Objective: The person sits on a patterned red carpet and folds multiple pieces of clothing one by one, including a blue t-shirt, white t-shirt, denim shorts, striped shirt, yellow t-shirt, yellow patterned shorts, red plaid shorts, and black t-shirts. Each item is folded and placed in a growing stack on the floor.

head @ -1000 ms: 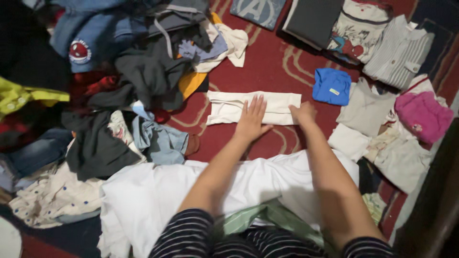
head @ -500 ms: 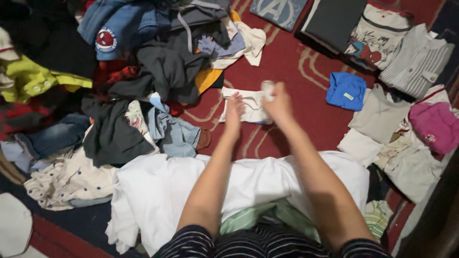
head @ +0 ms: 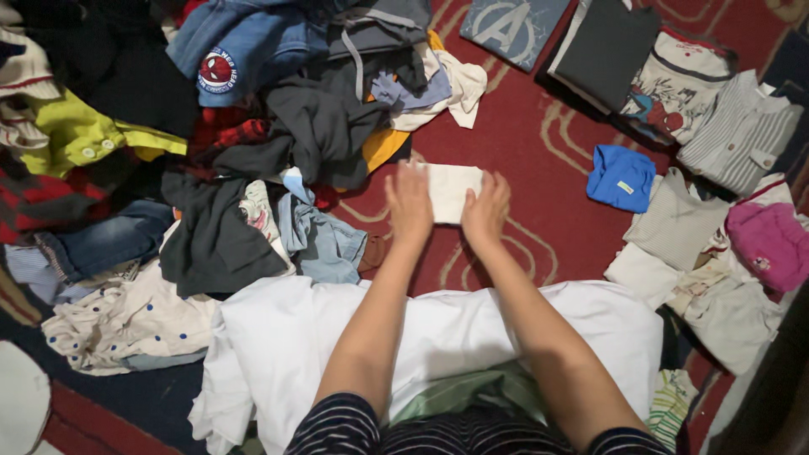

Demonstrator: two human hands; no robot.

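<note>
White cloth [head: 451, 192], folded small, lies straight ahead btwn both hands: left hand [head: 409, 205] & right hand [head: 486, 211] flat on its edges, equally near.

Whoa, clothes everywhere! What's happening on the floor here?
A person sitting on a red patterned carpet presses both hands flat on a small folded white garment: the left hand on its left edge, the right hand on its lower right. A jumbled heap of unfolded clothes lies to the left, and folded pieces, including a blue one and a pink one, sit to the right.
</note>
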